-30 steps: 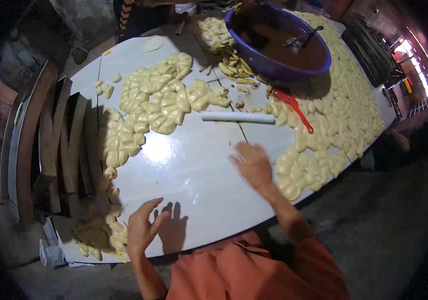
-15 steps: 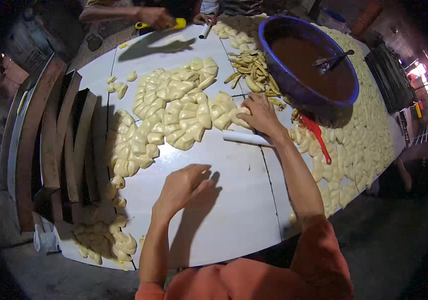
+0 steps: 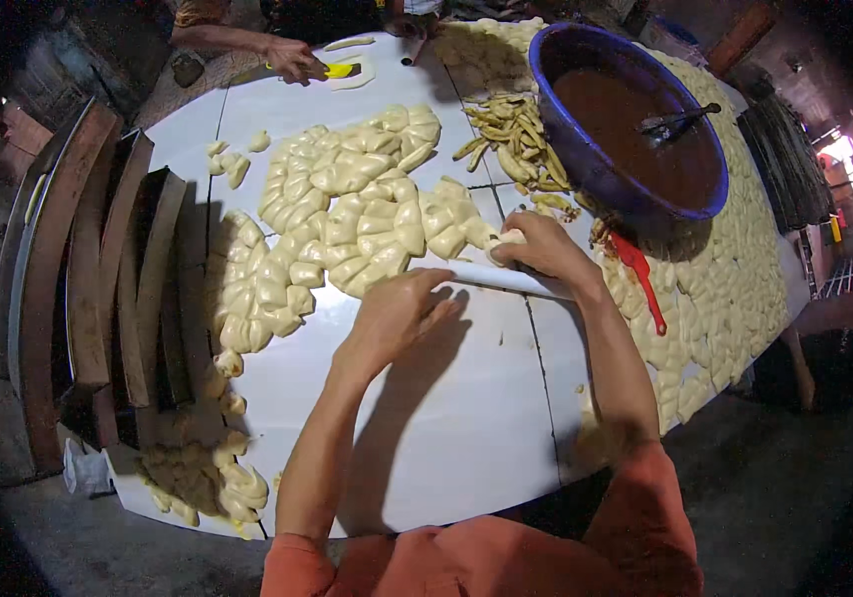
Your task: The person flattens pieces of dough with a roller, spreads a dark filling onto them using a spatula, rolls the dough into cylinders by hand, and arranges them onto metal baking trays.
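My right hand (image 3: 551, 249) is closed on a small piece of pale dough (image 3: 506, 242), just off the right end of a dough cluster. Under that hand lies a smooth white tube (image 3: 501, 278), crossing the table at a slight slant. My left hand (image 3: 399, 316) is over the tabletop with thumb and forefinger apart, the forefinger at the tube's left end. Whether it touches the tube is hard to make out. Many glossy dough pieces (image 3: 352, 204) lie packed together beyond my hands. To the right is a red spatula-like tool (image 3: 639, 274).
A blue tub (image 3: 546, 119) of brown filling holds a dark-handled utensil (image 3: 680, 121). Peeled bananas (image 3: 511, 139) lie beside it. Dough covers the right side (image 3: 735, 298). Metal trays (image 3: 78, 269) stand at left. Across the table, a co-worker's hand (image 3: 295, 60) works flattened dough with a yellow tool.
My left hand has moved up and right to the tube's end. My right hand has lifted the dough piece slightly away from the cluster. The co-worker's yellow tool has come down onto flattened dough.
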`<action>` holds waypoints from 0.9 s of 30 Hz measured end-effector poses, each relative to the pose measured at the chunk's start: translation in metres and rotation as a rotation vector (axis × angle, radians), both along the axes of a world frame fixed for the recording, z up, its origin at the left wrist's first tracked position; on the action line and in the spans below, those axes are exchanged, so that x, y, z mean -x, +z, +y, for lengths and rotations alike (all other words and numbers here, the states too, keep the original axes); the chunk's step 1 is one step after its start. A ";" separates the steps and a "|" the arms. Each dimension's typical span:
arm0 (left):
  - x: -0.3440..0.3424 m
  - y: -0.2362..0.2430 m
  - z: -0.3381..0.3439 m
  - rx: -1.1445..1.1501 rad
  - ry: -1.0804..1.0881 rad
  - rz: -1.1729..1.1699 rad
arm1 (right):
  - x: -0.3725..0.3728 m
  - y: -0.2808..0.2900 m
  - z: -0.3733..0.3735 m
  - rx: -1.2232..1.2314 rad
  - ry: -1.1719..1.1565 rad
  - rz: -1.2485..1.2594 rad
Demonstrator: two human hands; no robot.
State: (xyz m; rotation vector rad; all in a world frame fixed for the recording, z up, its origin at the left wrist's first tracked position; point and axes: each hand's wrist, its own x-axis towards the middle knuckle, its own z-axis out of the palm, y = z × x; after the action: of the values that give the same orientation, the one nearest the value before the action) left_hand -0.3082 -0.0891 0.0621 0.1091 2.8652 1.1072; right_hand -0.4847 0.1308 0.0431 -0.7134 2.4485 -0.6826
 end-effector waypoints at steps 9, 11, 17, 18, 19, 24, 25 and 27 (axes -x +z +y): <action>0.075 -0.031 0.054 0.034 0.115 0.452 | -0.007 0.024 0.003 0.418 -0.333 -0.396; 0.091 -0.036 0.072 0.031 0.132 0.504 | 0.000 0.012 0.019 0.402 -0.191 -0.234; 0.116 -0.051 0.080 0.283 0.064 0.468 | 0.002 0.007 0.034 0.482 -0.249 -0.211; 0.118 -0.050 0.080 0.340 0.015 0.465 | 0.005 0.008 0.041 0.561 -0.346 -0.200; 0.120 -0.051 0.086 0.326 0.002 0.470 | 0.007 0.010 0.056 0.630 -0.458 -0.179; 0.102 -0.049 0.065 0.315 0.161 0.339 | -0.047 0.066 0.047 0.950 -0.483 -0.358; 0.090 -0.051 0.067 0.234 0.209 0.383 | -0.061 0.067 0.051 0.923 -0.506 -0.388; 0.063 -0.037 0.060 0.129 0.228 0.494 | -0.093 0.054 0.054 0.643 -0.385 -0.202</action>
State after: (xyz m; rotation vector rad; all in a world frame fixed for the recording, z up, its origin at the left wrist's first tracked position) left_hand -0.3712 -0.0294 0.0249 0.0549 3.4561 1.0460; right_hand -0.3916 0.1848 0.0967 -0.3569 2.1873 -1.6475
